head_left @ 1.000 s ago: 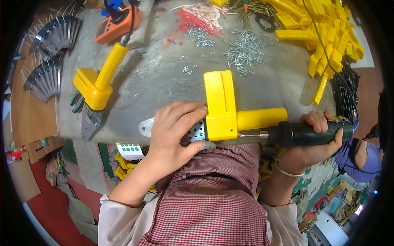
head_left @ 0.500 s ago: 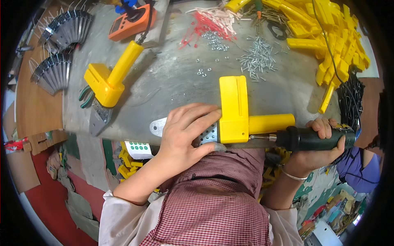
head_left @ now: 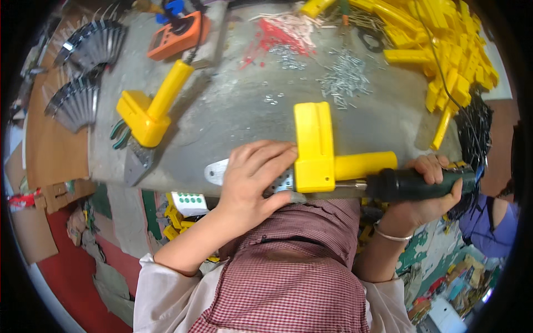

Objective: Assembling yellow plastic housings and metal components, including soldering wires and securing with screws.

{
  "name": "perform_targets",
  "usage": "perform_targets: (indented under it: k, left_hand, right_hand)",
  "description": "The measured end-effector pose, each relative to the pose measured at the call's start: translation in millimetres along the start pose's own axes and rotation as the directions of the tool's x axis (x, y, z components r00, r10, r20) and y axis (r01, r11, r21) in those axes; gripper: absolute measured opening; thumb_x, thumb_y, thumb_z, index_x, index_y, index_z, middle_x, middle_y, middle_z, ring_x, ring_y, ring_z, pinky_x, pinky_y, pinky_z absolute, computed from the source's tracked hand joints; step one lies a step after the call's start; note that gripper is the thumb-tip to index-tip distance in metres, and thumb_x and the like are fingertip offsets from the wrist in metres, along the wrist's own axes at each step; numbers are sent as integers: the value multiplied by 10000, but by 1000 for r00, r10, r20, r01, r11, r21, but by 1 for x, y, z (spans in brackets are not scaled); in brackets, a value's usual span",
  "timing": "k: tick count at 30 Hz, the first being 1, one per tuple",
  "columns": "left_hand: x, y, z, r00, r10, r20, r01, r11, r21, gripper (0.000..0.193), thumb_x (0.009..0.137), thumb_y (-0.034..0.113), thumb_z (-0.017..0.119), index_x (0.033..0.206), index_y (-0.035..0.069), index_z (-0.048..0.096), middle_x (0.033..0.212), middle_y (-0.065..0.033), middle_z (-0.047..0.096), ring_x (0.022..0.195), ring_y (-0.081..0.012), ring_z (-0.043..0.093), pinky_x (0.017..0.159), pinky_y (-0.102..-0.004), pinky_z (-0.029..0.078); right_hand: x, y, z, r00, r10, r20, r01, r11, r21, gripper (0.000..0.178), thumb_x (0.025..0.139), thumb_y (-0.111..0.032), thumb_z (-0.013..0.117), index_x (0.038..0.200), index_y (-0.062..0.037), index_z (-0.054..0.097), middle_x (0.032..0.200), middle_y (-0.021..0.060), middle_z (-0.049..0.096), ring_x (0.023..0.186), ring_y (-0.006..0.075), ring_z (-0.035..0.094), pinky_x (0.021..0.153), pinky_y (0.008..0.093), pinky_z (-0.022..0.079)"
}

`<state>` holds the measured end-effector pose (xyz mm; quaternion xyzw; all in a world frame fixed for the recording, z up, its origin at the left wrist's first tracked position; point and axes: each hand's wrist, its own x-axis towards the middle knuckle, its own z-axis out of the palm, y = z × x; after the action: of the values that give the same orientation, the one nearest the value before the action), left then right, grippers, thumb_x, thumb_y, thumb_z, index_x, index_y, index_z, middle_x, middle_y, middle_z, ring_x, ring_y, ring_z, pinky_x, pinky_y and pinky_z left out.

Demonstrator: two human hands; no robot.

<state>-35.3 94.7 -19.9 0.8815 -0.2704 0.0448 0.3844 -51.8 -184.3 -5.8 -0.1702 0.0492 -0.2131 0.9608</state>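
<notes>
At the surface's (head_left: pixel 222 94) near edge, the left hand (head_left: pixel 251 178), half-curled, holds the metal plate (head_left: pixel 215 172) of a yellow tool (head_left: pixel 313 147); the right hand (head_left: pixel 425 207) wraps round a black screwdriver (head_left: pixel 410 186), bit beside the tool's body. Silver screws (head_left: pixel 345 76) lie farther back; yellow parts (head_left: pixel 452 58) heap the far right corner.

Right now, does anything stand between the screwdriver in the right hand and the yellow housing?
Nothing visible does. The screwdriver points at the housing from its right; the left hand is on the opposite side.

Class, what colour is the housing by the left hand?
The housing is yellow, seen best in the head view.
</notes>
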Motion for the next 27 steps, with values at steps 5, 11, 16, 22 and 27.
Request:
perform_targets:
  k: [5,11,16,22,27]
  left_hand:
    - [0,2,-2,1000,18,13,-18,1000,-2,660,609,240,760,1212,54,568,1215,-92,576,1121,-306,522,935,-457,385]
    - [21,-14,-26,992,-125,12,126,984,-130,511,666,133,764,1134,37,584,1122,-142,603,1034,-340,584,838,-380,498]
    - [75,-59,-28,973,225,46,-210,788,579,170,678,40,645,848,54,647,808,-66,591,794,-257,597,699,-361,512]
    - [110,-53,-21,948,177,265,-318,599,735,51,708,73,601,755,54,603,794,-78,606,800,-241,627,675,-347,527]
    - [100,-62,-23,990,24,142,-129,579,805,83,707,27,610,789,37,613,829,-103,631,821,-256,652,692,-354,540]
  right_hand:
    - [-3,0,-1,999,-41,-13,42,999,18,384,858,-361,562,1011,-25,457,697,4,416,613,120,442,677,290,455]
    - [-8,-3,-5,996,-72,50,76,994,-79,422,930,-352,467,1153,4,433,749,26,419,710,144,480,780,326,489]
    - [-11,-4,-3,997,-80,10,81,987,-139,401,926,-347,473,1136,-8,433,743,24,405,705,141,473,792,328,490]
    - [-9,-6,-7,993,-118,0,116,974,-193,375,924,-332,476,1115,-13,428,755,30,416,714,155,481,805,335,485]
    - [-11,-3,-5,998,-64,21,66,992,-106,352,914,-317,480,1092,-18,427,763,36,432,734,165,492,811,338,480]
